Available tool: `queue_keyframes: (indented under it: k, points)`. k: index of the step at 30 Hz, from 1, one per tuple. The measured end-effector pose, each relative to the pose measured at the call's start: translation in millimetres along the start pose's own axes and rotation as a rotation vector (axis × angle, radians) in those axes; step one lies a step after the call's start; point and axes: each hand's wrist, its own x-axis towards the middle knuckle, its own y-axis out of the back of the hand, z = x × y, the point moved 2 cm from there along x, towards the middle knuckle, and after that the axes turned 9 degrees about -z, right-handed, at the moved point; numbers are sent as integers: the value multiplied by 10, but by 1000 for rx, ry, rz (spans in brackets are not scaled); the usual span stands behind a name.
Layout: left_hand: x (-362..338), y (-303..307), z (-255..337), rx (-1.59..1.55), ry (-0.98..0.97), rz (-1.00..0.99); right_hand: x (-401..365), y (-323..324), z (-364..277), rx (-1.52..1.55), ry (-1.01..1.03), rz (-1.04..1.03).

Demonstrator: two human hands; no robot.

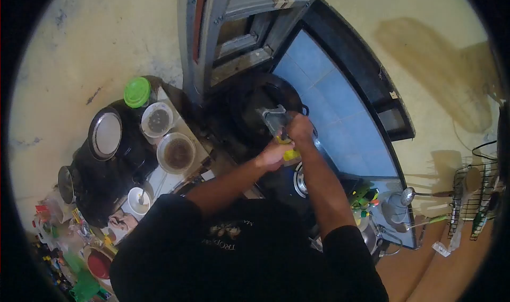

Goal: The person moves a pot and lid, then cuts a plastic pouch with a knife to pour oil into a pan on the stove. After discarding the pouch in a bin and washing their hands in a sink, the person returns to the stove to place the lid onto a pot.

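At the centre, the right hand (pixel 301 128) clenches a bag (pixel 275 120); the left hand (pixel 274 155) grips its yellow part. A pan (pixel 254 103) sits upper centre.

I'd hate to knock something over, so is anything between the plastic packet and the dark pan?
Nothing visible is in the way. The left hand and right hand hold the plastic packet, whose far end overlaps the dark pan in this view; its height is unclear.
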Motion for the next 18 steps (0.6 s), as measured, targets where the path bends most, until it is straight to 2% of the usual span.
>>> queue_keyframes:
  k: [1,3,5,7,8,10,11,13,14,15,16,18]
  points:
    - [-11,-92,-13,1,-2,-3,0,8,-2,-41,-19,-4]
    - [-3,-142,-32,55,-83,146,101,-53,104,-9,40,-15]
    - [54,-101,-37,79,-105,133,107,-2,146,20,95,-26]
    - [77,-64,2,100,-127,123,-129,253,-30,67,275,-139]
    - [72,-47,47,85,-102,107,-160,297,-24,61,276,-139]
    - [72,-64,69,69,-80,91,-212,364,25,215,350,-237]
    - [70,-76,71,81,-114,125,-226,345,104,211,349,-236]
    - [80,-49,49,89,-152,158,-245,280,300,434,319,-231]
    - [101,28,6,103,-178,154,-288,301,336,427,322,-233]
    - [106,88,-22,117,-203,152,-345,304,377,411,242,-303]
    - [116,156,-42,113,-206,151,-400,299,408,395,162,-372]
    - [129,240,-56,34,-115,171,-318,45,589,491,190,-327]
